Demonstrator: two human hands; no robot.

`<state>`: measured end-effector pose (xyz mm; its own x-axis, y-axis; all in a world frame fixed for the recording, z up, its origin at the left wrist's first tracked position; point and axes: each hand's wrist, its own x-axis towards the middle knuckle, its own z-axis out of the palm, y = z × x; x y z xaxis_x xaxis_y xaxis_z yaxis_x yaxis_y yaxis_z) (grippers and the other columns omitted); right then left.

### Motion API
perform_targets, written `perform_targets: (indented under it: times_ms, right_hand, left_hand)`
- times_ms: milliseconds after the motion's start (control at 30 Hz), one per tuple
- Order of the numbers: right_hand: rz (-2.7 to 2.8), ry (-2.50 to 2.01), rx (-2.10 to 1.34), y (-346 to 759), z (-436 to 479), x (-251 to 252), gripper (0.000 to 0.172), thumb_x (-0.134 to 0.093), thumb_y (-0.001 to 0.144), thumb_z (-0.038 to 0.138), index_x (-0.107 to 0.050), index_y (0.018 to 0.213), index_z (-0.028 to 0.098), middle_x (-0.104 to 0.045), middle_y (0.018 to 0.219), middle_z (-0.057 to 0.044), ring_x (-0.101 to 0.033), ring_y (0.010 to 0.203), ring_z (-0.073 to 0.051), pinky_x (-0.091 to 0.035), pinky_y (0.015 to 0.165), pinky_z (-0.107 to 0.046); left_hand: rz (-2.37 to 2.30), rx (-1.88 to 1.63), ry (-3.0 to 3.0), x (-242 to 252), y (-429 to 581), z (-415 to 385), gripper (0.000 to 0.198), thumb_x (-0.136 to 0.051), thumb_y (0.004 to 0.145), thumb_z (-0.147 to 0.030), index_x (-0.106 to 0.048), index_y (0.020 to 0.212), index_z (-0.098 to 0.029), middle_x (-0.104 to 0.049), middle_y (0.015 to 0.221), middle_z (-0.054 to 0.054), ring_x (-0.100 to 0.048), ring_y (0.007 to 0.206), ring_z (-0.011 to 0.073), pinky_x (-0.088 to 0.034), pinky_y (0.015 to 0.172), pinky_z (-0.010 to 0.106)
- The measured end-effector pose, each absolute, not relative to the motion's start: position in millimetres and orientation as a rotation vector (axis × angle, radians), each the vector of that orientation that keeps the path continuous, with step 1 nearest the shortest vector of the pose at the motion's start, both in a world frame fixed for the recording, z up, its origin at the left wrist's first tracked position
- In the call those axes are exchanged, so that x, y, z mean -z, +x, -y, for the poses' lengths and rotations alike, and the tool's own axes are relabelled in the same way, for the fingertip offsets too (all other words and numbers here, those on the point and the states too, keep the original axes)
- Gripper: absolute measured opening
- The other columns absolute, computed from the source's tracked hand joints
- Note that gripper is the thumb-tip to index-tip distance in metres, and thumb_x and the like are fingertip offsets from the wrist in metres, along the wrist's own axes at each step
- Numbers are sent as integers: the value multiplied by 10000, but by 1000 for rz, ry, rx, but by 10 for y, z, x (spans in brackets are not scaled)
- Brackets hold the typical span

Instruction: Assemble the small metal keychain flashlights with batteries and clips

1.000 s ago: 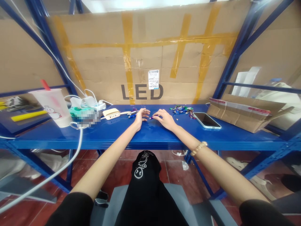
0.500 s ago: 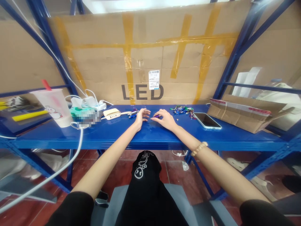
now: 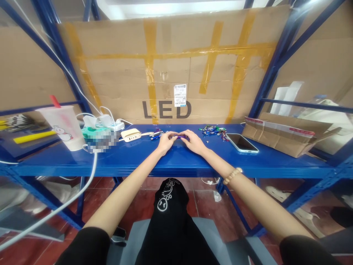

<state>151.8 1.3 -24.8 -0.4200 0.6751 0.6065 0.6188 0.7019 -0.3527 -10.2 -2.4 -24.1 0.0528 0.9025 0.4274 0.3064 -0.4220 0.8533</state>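
My left hand [image 3: 166, 142] and my right hand [image 3: 195, 141] meet over the middle of the blue table. Between them lies a slim, shiny purple pen [image 3: 182, 136], held level at its two ends by closed fingers; part of it is hidden behind the fingertips. Just left of my left hand is a small group of blue and purple pens [image 3: 156, 135]. Beyond my right hand, to the right, sits a loose pile of small shiny pen parts [image 3: 212, 130] in green, blue, purple and red, too small to tell apart.
A phone [image 3: 242, 142] and an open cardboard box [image 3: 284, 132] stand on the right. Leftward are a cream charger block [image 3: 131, 135], cables and a lidded cup [image 3: 64, 129] with a red straw. A large carton [image 3: 121, 81] marked LED closes off the back.
My left hand was open and apart from the purple pen in my right hand. It has moved right and closed on the pen's other end.
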Motion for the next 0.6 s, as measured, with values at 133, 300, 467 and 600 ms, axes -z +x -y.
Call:
perform_targets:
  times_ms: [133,300,467,600]
  right_hand:
    - [2103,-1114,-74,1517,4,248,267,-481,822,136,-580,1061,203,-600,1035,-47,-572,926,-170,-472,828,-322]
    - [2009,-1318,-12,1551,-34,258,224,-506,800,157,-612,989,214,-602,1029,-58,-556,977,-210,-436,872,-386]
    - [1773,-1585,78,1736,-137,291,212,-552,773,206,-611,970,157,-534,1103,-161,-457,1108,-329,-342,922,-535]
    - [1601,-1752,80,1899,-229,362,267,-641,725,330,-615,934,167,-484,1150,-193,-429,1128,-373,-391,859,-555]
  left_hand:
    - [-1426,-1395,1750,244,-172,5,192,-544,867,-288,-616,968,-141,-620,1069,68,-578,997,190,-455,892,420]
    - [-1713,-1389,1662,243,-233,34,161,-579,841,-276,-633,904,-138,-622,1080,69,-522,1102,224,-364,976,482]
    - [-1866,-1399,1576,217,-267,38,163,-593,830,-275,-635,907,-137,-613,1111,75,-480,1161,245,-316,1005,513]
    - [-1924,-1392,1525,206,-309,3,257,-547,864,-299,-585,1070,-150,-579,1159,83,-546,1070,222,-432,920,458]
